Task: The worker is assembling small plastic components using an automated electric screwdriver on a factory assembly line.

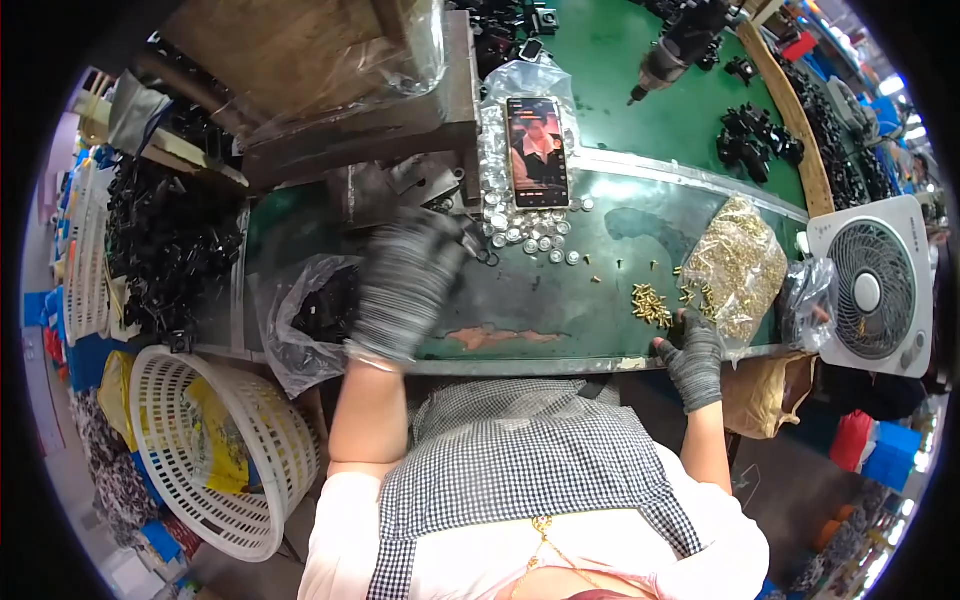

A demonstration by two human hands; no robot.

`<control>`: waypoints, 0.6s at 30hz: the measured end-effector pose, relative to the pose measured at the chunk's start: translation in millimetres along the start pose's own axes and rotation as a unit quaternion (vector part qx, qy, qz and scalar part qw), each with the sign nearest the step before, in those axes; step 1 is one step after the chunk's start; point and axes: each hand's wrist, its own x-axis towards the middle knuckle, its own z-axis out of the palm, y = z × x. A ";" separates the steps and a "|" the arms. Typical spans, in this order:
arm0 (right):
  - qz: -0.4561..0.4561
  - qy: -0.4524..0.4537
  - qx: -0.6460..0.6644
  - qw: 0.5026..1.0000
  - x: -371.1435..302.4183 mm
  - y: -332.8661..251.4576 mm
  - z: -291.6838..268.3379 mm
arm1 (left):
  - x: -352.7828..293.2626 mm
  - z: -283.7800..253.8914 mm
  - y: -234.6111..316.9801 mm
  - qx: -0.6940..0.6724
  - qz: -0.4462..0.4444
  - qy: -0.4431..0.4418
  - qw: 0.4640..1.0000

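My left hand (412, 280), in a grey knitted glove, is smeared by motion over the bench beside a metal fixture (425, 182). Its fingers blur into dark parts there, so whatever it may hold does not show. At the bench's front edge, my right hand (695, 362) wears a similar glove with bare fingertips. Thumb and forefinger are apart, close to a small pile of brass screws (650, 306). Right beside that pile lies a clear bag of brass screws (738, 265). Small silver round caps (545, 240) spill toward me from another clear bag.
A phone (538, 155) rests on the bag of caps. Left of it rises a heavy block-like machine (360, 140). A power driver (672, 55) hangs at upper right. A fan (868, 285) stands at the right end, a white basket (215, 450) below left. Black parts (175, 240) are heaped left.
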 end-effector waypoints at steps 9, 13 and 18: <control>-0.073 -0.023 0.070 0.995 35.9 -32.4 32.5 | -30.5 65.5 31.7 0.047 0.204 0.002 0.978; -0.144 -0.022 0.065 0.987 49.1 -55.7 30.2 | -41.3 19.4 -31.3 0.055 -0.072 0.036 0.995; -0.178 -0.058 0.067 0.980 59.8 -69.1 20.9 | -41.9 -0.5 -75.2 0.296 -0.199 -0.011 0.934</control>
